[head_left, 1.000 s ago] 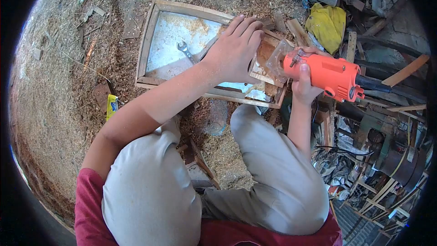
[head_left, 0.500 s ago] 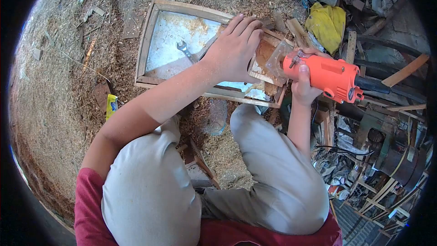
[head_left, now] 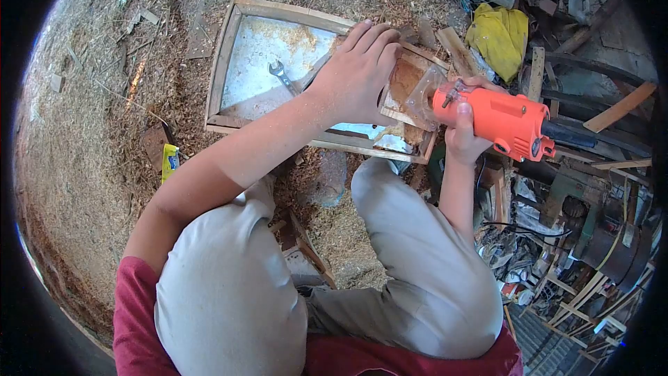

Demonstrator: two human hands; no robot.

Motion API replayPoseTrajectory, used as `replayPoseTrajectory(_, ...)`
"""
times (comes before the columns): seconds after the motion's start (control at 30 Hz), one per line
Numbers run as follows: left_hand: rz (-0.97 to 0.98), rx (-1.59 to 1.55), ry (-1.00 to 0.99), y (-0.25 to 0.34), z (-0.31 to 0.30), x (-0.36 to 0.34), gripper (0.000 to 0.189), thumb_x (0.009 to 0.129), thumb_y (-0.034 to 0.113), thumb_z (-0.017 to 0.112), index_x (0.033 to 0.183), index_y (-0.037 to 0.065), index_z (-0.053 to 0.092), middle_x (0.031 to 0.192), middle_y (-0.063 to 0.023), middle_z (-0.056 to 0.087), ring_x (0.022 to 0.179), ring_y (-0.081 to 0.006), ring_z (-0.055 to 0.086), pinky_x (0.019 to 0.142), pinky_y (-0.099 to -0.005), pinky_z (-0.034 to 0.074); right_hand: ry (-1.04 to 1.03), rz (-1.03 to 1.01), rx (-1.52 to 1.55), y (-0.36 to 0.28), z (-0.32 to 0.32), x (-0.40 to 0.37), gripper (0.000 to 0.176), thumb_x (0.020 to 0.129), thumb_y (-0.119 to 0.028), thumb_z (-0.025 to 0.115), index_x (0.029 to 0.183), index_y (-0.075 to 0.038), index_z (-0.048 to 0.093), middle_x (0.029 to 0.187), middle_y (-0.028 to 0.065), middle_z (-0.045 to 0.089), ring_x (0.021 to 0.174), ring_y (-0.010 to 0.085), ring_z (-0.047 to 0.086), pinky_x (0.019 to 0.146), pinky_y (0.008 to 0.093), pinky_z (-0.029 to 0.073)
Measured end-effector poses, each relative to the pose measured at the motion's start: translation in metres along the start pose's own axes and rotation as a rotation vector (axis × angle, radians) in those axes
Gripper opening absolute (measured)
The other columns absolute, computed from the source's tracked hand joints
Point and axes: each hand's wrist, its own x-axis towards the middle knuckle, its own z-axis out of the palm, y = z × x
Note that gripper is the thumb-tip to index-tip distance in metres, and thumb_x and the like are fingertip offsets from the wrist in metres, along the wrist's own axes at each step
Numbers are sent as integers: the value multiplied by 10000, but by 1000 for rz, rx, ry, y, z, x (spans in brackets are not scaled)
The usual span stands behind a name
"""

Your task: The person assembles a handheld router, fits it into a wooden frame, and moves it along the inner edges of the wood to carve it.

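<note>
In my right hand [head_left: 465,129] is an orange trim router [head_left: 494,118], lying nearly sideways with my thumb across its body. Its clear plastic base [head_left: 423,99] is against the right end of a small wooden piece [head_left: 402,87] with a brown face. My left hand [head_left: 358,73] is bent over the left part of that piece and grips it; some fingertips are hidden. Beneath lies a wooden frame [head_left: 221,69] with a whitish panel [head_left: 261,52]. An open-end wrench [head_left: 282,76] rests on the panel, left of my left hand. The router's bit is hidden.
Sawdust and wood shavings cover the ground [head_left: 90,146]. A yellow cloth or bag [head_left: 499,38] lies beyond the router, beside wood offcuts [head_left: 456,52]. Scrap wood and machine parts [head_left: 591,216] crowd the right side. My bent knees [head_left: 376,181] are close below the frame.
The router has tilted slightly, its rear end dipping a little toward me and its clear base shifting slightly. My left hand, the frame and the wrench stay in place.
</note>
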Motion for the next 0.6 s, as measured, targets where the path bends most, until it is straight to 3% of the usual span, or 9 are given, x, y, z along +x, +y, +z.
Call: replayPoseTrajectory(0.6,0,17,-33,0,-1,1,1055,638,604,850,1351,-85,492,1472,-234,485,1477,-379,377,1288,-530,208,29,33,-9,4,0,1,838,810,-70,683,1503,-84,213,1173,199,607,1024,322,656,945,480,562)
